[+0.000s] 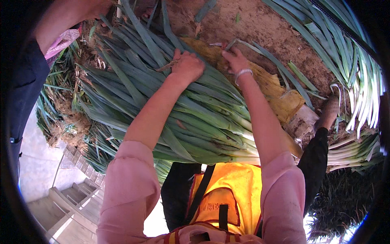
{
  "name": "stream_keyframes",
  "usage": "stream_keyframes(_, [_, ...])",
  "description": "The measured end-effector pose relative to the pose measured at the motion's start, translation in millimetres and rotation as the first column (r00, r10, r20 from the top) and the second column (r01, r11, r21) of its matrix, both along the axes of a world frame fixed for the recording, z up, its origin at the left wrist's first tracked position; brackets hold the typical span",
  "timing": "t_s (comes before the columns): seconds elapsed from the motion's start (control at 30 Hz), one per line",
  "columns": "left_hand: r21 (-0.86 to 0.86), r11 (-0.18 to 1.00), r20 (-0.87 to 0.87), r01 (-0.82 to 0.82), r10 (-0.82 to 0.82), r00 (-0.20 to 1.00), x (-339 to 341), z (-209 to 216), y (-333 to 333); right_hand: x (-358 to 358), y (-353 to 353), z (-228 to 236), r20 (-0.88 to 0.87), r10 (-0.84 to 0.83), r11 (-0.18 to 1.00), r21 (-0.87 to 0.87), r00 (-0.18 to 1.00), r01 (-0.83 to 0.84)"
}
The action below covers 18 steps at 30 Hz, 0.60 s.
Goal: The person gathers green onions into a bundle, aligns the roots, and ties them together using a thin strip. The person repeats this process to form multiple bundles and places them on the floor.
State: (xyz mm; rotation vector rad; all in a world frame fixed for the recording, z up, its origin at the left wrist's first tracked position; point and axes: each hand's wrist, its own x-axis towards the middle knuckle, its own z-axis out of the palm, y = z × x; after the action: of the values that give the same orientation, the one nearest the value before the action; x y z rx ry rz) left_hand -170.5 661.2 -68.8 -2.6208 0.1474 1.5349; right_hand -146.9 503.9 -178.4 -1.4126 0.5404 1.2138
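A big bundle of long green leeks (195,110) lies across my lap, leaves pointing up-left, pale stalks toward the lower right. My left hand (187,65) rests closed on top of the bundle, gripping the green leaves. My right hand (235,60), with a white band at the wrist, reaches past the bundle's far edge and touches a loose leaf and the yellow cloth (280,95) under the leeks. Whether its fingers hold anything is unclear. Both sleeves are pink.
Bare brown soil (264,28) lies beyond the bundle. More leeks with white stalks (357,97) are piled at the right. Another person's arm (61,20) and dark clothing are at the upper left. My shoe (329,112) rests on the soil.
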Motion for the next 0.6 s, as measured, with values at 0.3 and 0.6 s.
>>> stream_keyframes(0.3, [-0.008,0.997,0.162,-0.072,0.072,0.984,-15.3,7.0,-0.9,49.2,36.8,11.2,0.232,0.258,0.962,0.031,0.938,-0.273])
stream_keyframes(0.6, [0.001,0.995,0.157,-0.104,0.103,0.982,-19.8,11.0,-2.7,45.9,45.4,13.3,0.299,0.198,0.973,0.055,0.934,-0.224])
